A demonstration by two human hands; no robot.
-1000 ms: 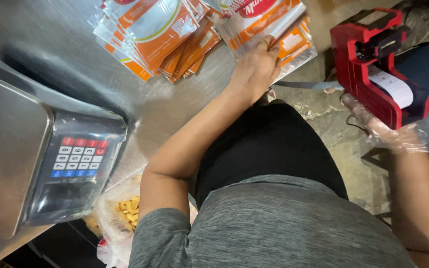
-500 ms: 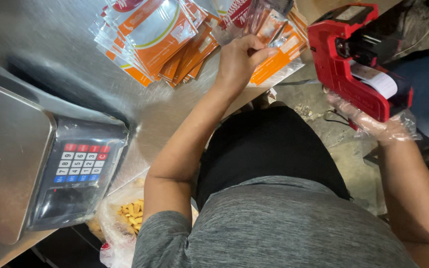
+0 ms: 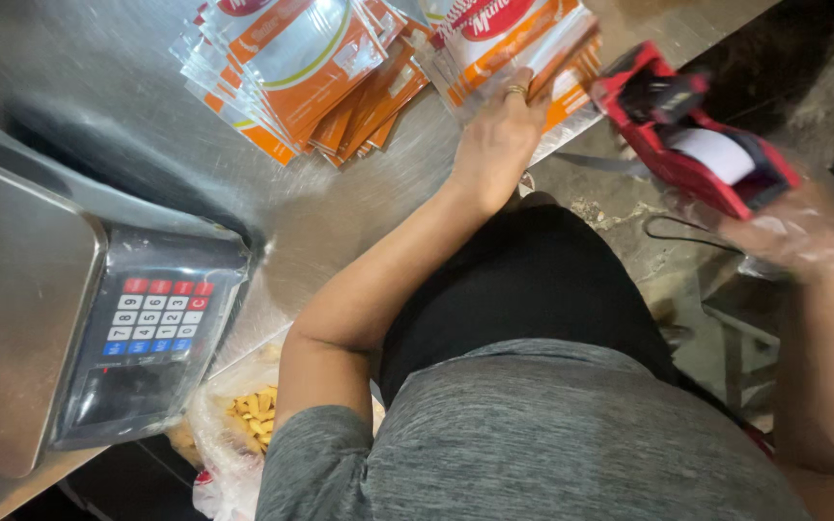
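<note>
Our left arm is bent at the elbow and reaches far out in front of us. Our left hand lies palm down with the fingers spread a little and pressed flat. There is a ring on one finger. Our right arm comes up along the right side. Our right hand is closed in a grip and seems to wear a thin clear glove, but it looks blurry here.

Red label gun tilted beside orange-and-clear pouches fanned on steel counter.
</note>
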